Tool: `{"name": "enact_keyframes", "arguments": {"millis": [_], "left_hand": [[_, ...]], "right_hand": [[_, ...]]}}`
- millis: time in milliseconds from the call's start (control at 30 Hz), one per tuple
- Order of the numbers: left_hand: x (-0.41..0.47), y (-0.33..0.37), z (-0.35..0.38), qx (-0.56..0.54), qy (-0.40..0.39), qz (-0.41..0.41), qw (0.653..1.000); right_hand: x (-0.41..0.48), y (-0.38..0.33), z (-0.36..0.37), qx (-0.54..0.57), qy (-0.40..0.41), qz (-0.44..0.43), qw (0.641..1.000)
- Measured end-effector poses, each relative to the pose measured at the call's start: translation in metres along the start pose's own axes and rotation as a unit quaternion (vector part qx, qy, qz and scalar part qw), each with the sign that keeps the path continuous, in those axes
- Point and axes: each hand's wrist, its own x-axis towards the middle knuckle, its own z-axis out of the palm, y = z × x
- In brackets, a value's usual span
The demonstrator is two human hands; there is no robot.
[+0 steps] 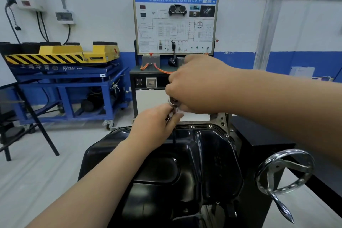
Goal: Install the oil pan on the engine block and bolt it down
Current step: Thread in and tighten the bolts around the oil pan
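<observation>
Item: oil pan [185, 163], black, glossy, sump side up. It sits on the engine block [221, 118], of which only grey metal at the far right corner shows.

Fixings: bolts [210, 126] show along the far flange and one at the far right corner. The left and near flanges are hidden by forearms or too dark to read.

Right hand [196, 87]: fingers curled round the top of a metal tool [173, 102], above the pan's far edge.

Left hand [153, 126]: just below it, fingertips pinching the tool's lower end (the tip and any bolt under it are hidden).

Progress, as judged: pan placed, some far bolts started or seated, bolting in hand at the far edge. Left to do are probably the unseen flanges and a final tightening (tightness cannot be read).

Surroundings: chrome hand wheel [285, 172] near right; training board [175, 24] far centre; blue trolley [64, 87] far left.
</observation>
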Motion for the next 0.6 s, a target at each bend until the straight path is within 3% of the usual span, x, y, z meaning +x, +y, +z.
{"name": "enact_keyframes", "arguments": {"millis": [133, 300, 400, 533, 600], "left_hand": [[0.003, 0.003, -0.005, 0.023, -0.002, -0.002, 1.000], [-0.001, -0.003, -0.003, -0.027, -0.022, 0.034, 0.999], [0.001, -0.001, 0.001, -0.016, -0.021, 0.005, 1.000], [0.003, 0.000, -0.003, -0.020, 0.029, -0.074, 0.997], [0.003, 0.004, -0.004, -0.028, 0.022, -0.050, 0.998]], "right_hand": [[0.001, -0.011, 0.002, 0.107, -0.006, 0.124, 0.986], [0.003, 0.004, -0.002, 0.025, -0.007, -0.030, 0.999], [0.004, 0.005, -0.003, 0.002, -0.002, -0.050, 0.999], [0.003, -0.008, 0.000, 0.042, -0.005, 0.064, 0.997], [0.001, -0.011, 0.004, 0.088, -0.035, 0.126, 0.987]]}}
